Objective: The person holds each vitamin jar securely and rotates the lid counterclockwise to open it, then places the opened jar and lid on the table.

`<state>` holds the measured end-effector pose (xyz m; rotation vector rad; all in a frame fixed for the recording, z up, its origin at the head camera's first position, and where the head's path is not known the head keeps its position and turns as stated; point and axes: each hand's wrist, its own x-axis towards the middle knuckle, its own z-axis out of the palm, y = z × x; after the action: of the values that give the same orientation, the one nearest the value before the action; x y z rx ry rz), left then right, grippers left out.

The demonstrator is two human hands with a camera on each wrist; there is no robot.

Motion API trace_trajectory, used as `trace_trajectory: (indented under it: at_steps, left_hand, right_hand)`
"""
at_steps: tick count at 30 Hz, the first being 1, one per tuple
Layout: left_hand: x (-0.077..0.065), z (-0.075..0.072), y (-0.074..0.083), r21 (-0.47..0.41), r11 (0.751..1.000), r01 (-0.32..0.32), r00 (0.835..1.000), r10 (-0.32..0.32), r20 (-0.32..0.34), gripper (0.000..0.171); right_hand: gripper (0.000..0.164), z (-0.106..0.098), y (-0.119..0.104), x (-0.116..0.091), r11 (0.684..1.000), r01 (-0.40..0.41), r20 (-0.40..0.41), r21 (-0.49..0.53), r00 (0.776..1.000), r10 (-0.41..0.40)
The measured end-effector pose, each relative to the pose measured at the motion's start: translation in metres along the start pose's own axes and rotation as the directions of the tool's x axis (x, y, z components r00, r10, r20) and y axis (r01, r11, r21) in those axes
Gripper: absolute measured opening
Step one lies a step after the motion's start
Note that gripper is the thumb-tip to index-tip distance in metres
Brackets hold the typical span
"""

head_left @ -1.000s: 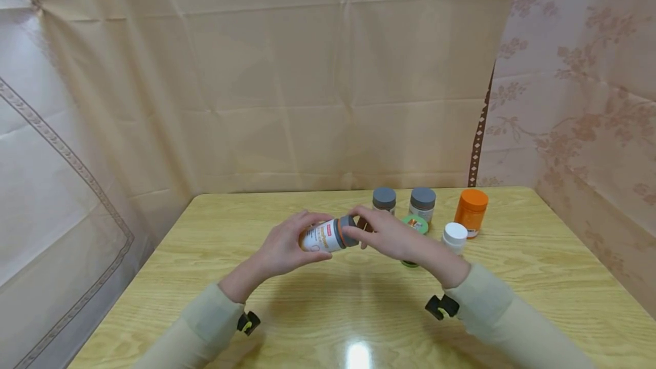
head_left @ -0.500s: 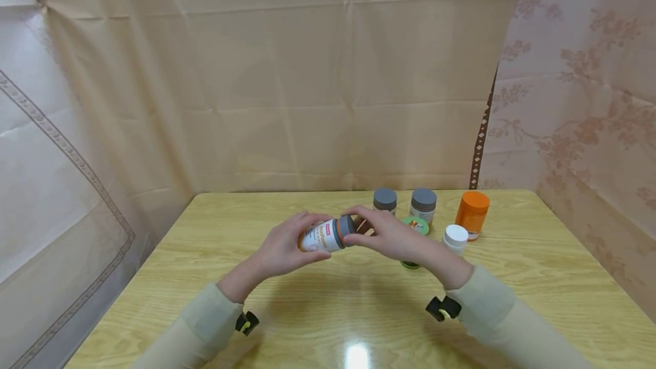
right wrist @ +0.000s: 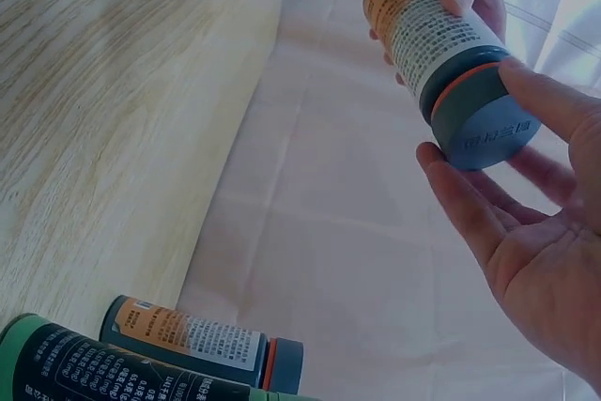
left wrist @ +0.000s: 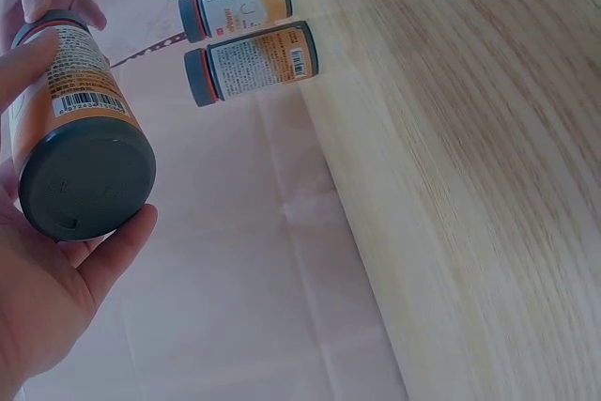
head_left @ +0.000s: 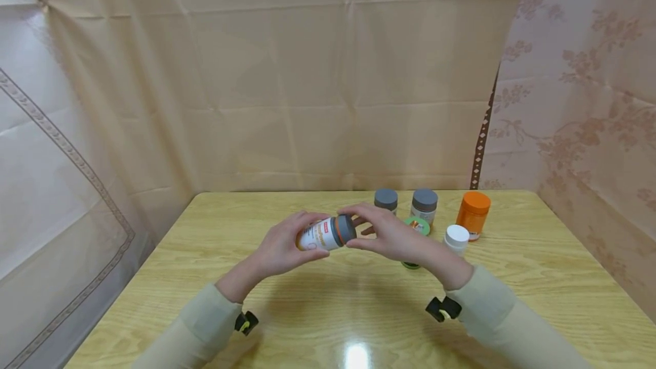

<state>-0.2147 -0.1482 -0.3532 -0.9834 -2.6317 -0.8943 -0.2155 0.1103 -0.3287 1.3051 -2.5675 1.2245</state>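
Note:
A supplement bottle (head_left: 319,236) with a white and orange label is held tilted above the table, its lid end pointing right. My left hand (head_left: 284,246) grips its body, thumb below and fingers over the top; the left wrist view shows the dark base (left wrist: 87,180). At the other end my right hand (head_left: 392,235) spans the dark grey lid (right wrist: 484,119) between thumb and fingertips. The thumb tip lies at the lid's rim in the right wrist view, with the fingers bent round the opposite side. An orange ring (right wrist: 465,82) runs beside the lid.
Behind the right hand stand two grey-lidded bottles (head_left: 385,198), a green-lidded container (head_left: 417,225) partly hidden by the forearm, a white-capped bottle (head_left: 456,234) and an orange jar (head_left: 472,218). All are on the wooden table (head_left: 246,209), with a beige curtain (head_left: 266,84) behind it.
The right fingers and thumb have shifted around the lid and spread slightly, baring more of it. The left hand still grips the bottle, nearly in place, a touch further left.

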Motion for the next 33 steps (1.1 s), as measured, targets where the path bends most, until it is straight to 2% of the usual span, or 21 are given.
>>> trace_trajectory:
  at_steps: [4,7,13,17,21,26,33]
  left_hand:
    - [-0.0014,0.0017,0.0012,-0.010,1.000,0.022,1.000,-0.022,0.015,0.058]
    - [-0.0025,0.0037,0.0023,-0.017,0.999,0.038,0.999,-0.037,0.033,0.058]
    - [-0.0025,0.0057,0.0031,-0.025,0.999,0.033,0.999,-0.032,0.033,0.059]
    - [-0.0016,0.0063,0.0021,-0.022,0.999,0.026,0.999,-0.026,0.025,0.058]
    - [-0.0005,0.0065,0.0016,-0.019,1.000,0.020,1.000,-0.020,0.021,0.058]
    - [0.0006,0.0049,0.0018,-0.014,1.000,0.022,0.999,-0.021,0.025,0.058]
    - [0.0002,0.0041,0.0001,-0.008,1.000,0.027,0.999,-0.027,0.037,0.058]
  right_hand:
    - [0.060,0.0013,-0.0014,0.0008,0.993,-0.121,0.005,0.008,0.993,0.121]
    - [0.060,0.0032,-0.0021,0.0020,0.976,-0.219,0.011,0.013,0.976,0.218]
    - [0.057,0.0060,-0.0001,0.0034,0.956,-0.292,0.027,0.015,0.956,0.292]
    - [0.052,0.0073,0.0010,0.0031,0.954,-0.297,0.053,0.044,0.954,0.294]
    - [0.046,0.0065,0.0002,0.0025,0.962,-0.271,0.058,0.037,0.962,0.268]
    - [0.046,0.0041,0.0007,0.0025,0.972,-0.232,0.057,0.032,0.971,0.230]
    - [0.051,0.0027,0.0011,0.0014,0.991,-0.131,0.066,0.018,0.989,0.130]
